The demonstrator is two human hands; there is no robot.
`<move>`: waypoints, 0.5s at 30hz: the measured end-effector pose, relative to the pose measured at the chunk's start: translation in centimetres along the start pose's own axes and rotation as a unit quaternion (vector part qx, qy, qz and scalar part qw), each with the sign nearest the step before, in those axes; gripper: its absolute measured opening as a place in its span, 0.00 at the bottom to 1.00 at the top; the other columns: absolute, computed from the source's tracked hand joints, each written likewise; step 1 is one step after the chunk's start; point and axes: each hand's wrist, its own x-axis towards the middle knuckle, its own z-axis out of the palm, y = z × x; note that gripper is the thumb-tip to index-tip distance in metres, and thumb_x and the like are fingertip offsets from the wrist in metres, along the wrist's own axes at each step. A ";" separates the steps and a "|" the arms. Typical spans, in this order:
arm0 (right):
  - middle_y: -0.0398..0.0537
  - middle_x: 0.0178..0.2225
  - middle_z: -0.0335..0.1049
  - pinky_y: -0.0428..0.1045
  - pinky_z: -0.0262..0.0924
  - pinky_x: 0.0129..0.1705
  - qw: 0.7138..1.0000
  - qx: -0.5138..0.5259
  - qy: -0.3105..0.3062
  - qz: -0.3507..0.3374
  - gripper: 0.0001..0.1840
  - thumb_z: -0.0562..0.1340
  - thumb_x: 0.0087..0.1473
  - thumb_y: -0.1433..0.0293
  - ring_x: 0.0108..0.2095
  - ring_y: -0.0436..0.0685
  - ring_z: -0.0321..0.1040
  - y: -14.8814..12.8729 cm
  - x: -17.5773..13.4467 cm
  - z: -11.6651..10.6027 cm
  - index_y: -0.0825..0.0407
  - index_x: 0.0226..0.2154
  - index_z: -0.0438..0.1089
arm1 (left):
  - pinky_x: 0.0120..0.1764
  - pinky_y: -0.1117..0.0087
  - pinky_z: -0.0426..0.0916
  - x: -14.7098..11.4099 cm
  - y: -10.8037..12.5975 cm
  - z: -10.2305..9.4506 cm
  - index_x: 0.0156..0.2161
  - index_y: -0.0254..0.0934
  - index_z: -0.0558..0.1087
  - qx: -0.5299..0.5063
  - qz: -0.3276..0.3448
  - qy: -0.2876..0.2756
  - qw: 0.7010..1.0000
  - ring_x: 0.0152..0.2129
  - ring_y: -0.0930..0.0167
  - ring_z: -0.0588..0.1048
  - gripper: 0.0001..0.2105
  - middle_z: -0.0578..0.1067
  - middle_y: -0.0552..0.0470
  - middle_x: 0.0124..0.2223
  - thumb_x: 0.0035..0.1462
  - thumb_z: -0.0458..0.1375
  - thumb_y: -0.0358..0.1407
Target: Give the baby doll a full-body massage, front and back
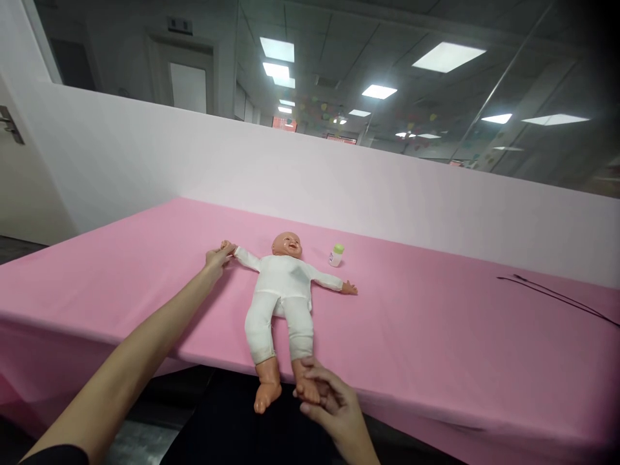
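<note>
A baby doll (285,274) with a white cloth body lies on its back on the pink tablecloth (411,342). Its head points toward the wall and its feet stick out past the table's near edge. With my left arm stretched out, my left hand (219,257) is closed around the doll's hand at the left. My right hand (334,400) grips the doll's foot at the right, fingers curled about it. The doll's other arm lies spread on the cloth. Just beyond that arm stands a small bottle (336,256) with a green cap.
A thin black cable (557,297) lies at the table's right side. Behind the table runs a low white wall (310,171) with glass (387,116) above it. At far left is a door with a handle (10,124).
</note>
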 end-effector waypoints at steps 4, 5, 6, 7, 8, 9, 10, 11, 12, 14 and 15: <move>0.55 0.57 0.74 0.57 0.76 0.49 0.999 -0.032 -0.029 -0.003 0.22 0.80 0.41 0.64 0.47 0.66 0.79 -0.9 1.5 1.1 0.47 0.41 0.80 | 0.33 0.67 0.67 -1.2 0.3 1.4 0.27 0.37 0.74 -0.001 0.031 -0.014 0.999 0.31 0.65 0.76 0.17 0.78 0.48 0.30 0.40 0.71 0.48; 0.54 0.57 0.74 0.56 0.76 0.49 0.999 -0.036 -0.027 -0.014 0.22 0.80 0.42 0.63 0.49 0.66 0.79 -2.0 2.4 1.5 0.47 0.42 0.80 | 0.34 0.68 0.67 -1.8 0.6 2.0 0.28 0.37 0.75 0.005 0.051 -0.027 0.998 0.32 0.65 0.77 0.16 0.79 0.49 0.32 0.40 0.71 0.46; 0.54 0.57 0.74 0.55 0.76 0.47 0.999 -0.038 -0.026 -0.026 0.22 0.79 0.42 0.63 0.49 0.65 0.78 -3.3 3.5 1.9 0.47 0.42 0.80 | 0.35 0.68 0.67 -2.6 0.9 2.7 0.29 0.37 0.76 0.019 0.080 -0.044 0.996 0.34 0.64 0.77 0.15 0.80 0.49 0.33 0.41 0.72 0.44; 0.54 0.57 0.74 0.54 0.76 0.47 0.998 -0.040 -0.023 -0.042 0.21 0.78 0.44 0.63 0.49 0.64 0.78 -4.5 4.8 2.2 0.47 0.42 0.80 | 0.35 0.68 0.67 -3.4 1.1 3.4 0.31 0.37 0.78 0.046 0.114 -0.066 0.990 0.34 0.64 0.78 0.13 0.81 0.49 0.35 0.42 0.72 0.42; 0.53 0.57 0.74 0.53 0.76 0.47 0.997 -0.041 -0.017 -0.062 0.20 0.78 0.45 0.64 0.49 0.64 0.78 -5.5 6.2 2.6 0.48 0.42 0.79 | 0.35 0.68 0.66 -4.3 1.3 4.1 0.32 0.38 0.79 0.088 0.152 -0.089 0.980 0.34 0.64 0.78 0.12 0.82 0.50 0.35 0.43 0.71 0.41; 0.53 0.58 0.73 0.52 0.76 0.45 0.996 -0.038 -0.016 -0.073 0.21 0.78 0.45 0.64 0.47 0.63 0.78 -6.2 7.8 2.9 0.48 0.42 0.79 | 0.34 0.68 0.65 -5.1 1.4 4.8 0.33 0.39 0.80 0.142 0.192 -0.107 0.965 0.33 0.64 0.78 0.10 0.82 0.49 0.35 0.46 0.70 0.41; 0.53 0.58 0.72 0.52 0.77 0.42 0.996 -0.036 -0.015 -0.078 0.20 0.77 0.46 0.63 0.44 0.61 0.79 -6.6 9.4 3.2 0.48 0.43 0.79 | 0.34 0.68 0.64 -6.0 1.4 5.4 0.34 0.39 0.80 0.202 0.229 -0.121 0.945 0.33 0.64 0.79 0.09 0.83 0.49 0.36 0.50 0.68 0.42; 0.53 0.58 0.73 0.51 0.77 0.40 0.996 -0.030 -0.012 -0.084 0.21 0.77 0.46 0.62 0.41 0.59 0.79 -6.6 11.1 3.5 0.49 0.42 0.78 | 0.33 0.67 0.63 -6.7 1.4 5.9 0.35 0.40 0.81 0.258 0.258 -0.126 0.923 0.33 0.64 0.79 0.09 0.83 0.48 0.36 0.54 0.66 0.43; 0.53 0.57 0.73 0.52 0.76 0.40 0.996 -0.027 -0.008 -0.087 0.21 0.77 0.46 0.60 0.38 0.58 0.79 -6.5 12.6 3.8 0.49 0.42 0.78 | 0.33 0.67 0.62 -7.4 1.3 6.3 0.36 0.40 0.81 0.302 0.276 -0.125 0.904 0.33 0.64 0.79 0.09 0.83 0.47 0.37 0.57 0.64 0.43; 0.53 0.54 0.75 0.52 0.76 0.40 0.996 -0.018 0.008 -0.088 0.24 0.77 0.44 0.58 0.35 0.56 0.77 -5.8 15.2 4.4 0.51 0.42 0.77 | 0.33 0.67 0.60 -8.2 1.2 6.7 0.36 0.40 0.81 0.354 0.292 -0.120 0.880 0.34 0.64 0.79 0.09 0.83 0.46 0.38 0.60 0.62 0.43; 0.53 0.52 0.76 0.52 0.76 0.40 0.996 -0.015 0.015 -0.087 0.25 0.77 0.43 0.57 0.34 0.56 0.77 -5.6 16.0 4.6 0.51 0.42 0.77 | 0.33 0.67 0.60 -8.3 1.2 6.7 0.37 0.40 0.81 0.363 0.290 -0.121 0.877 0.34 0.64 0.79 0.09 0.84 0.46 0.39 0.59 0.62 0.43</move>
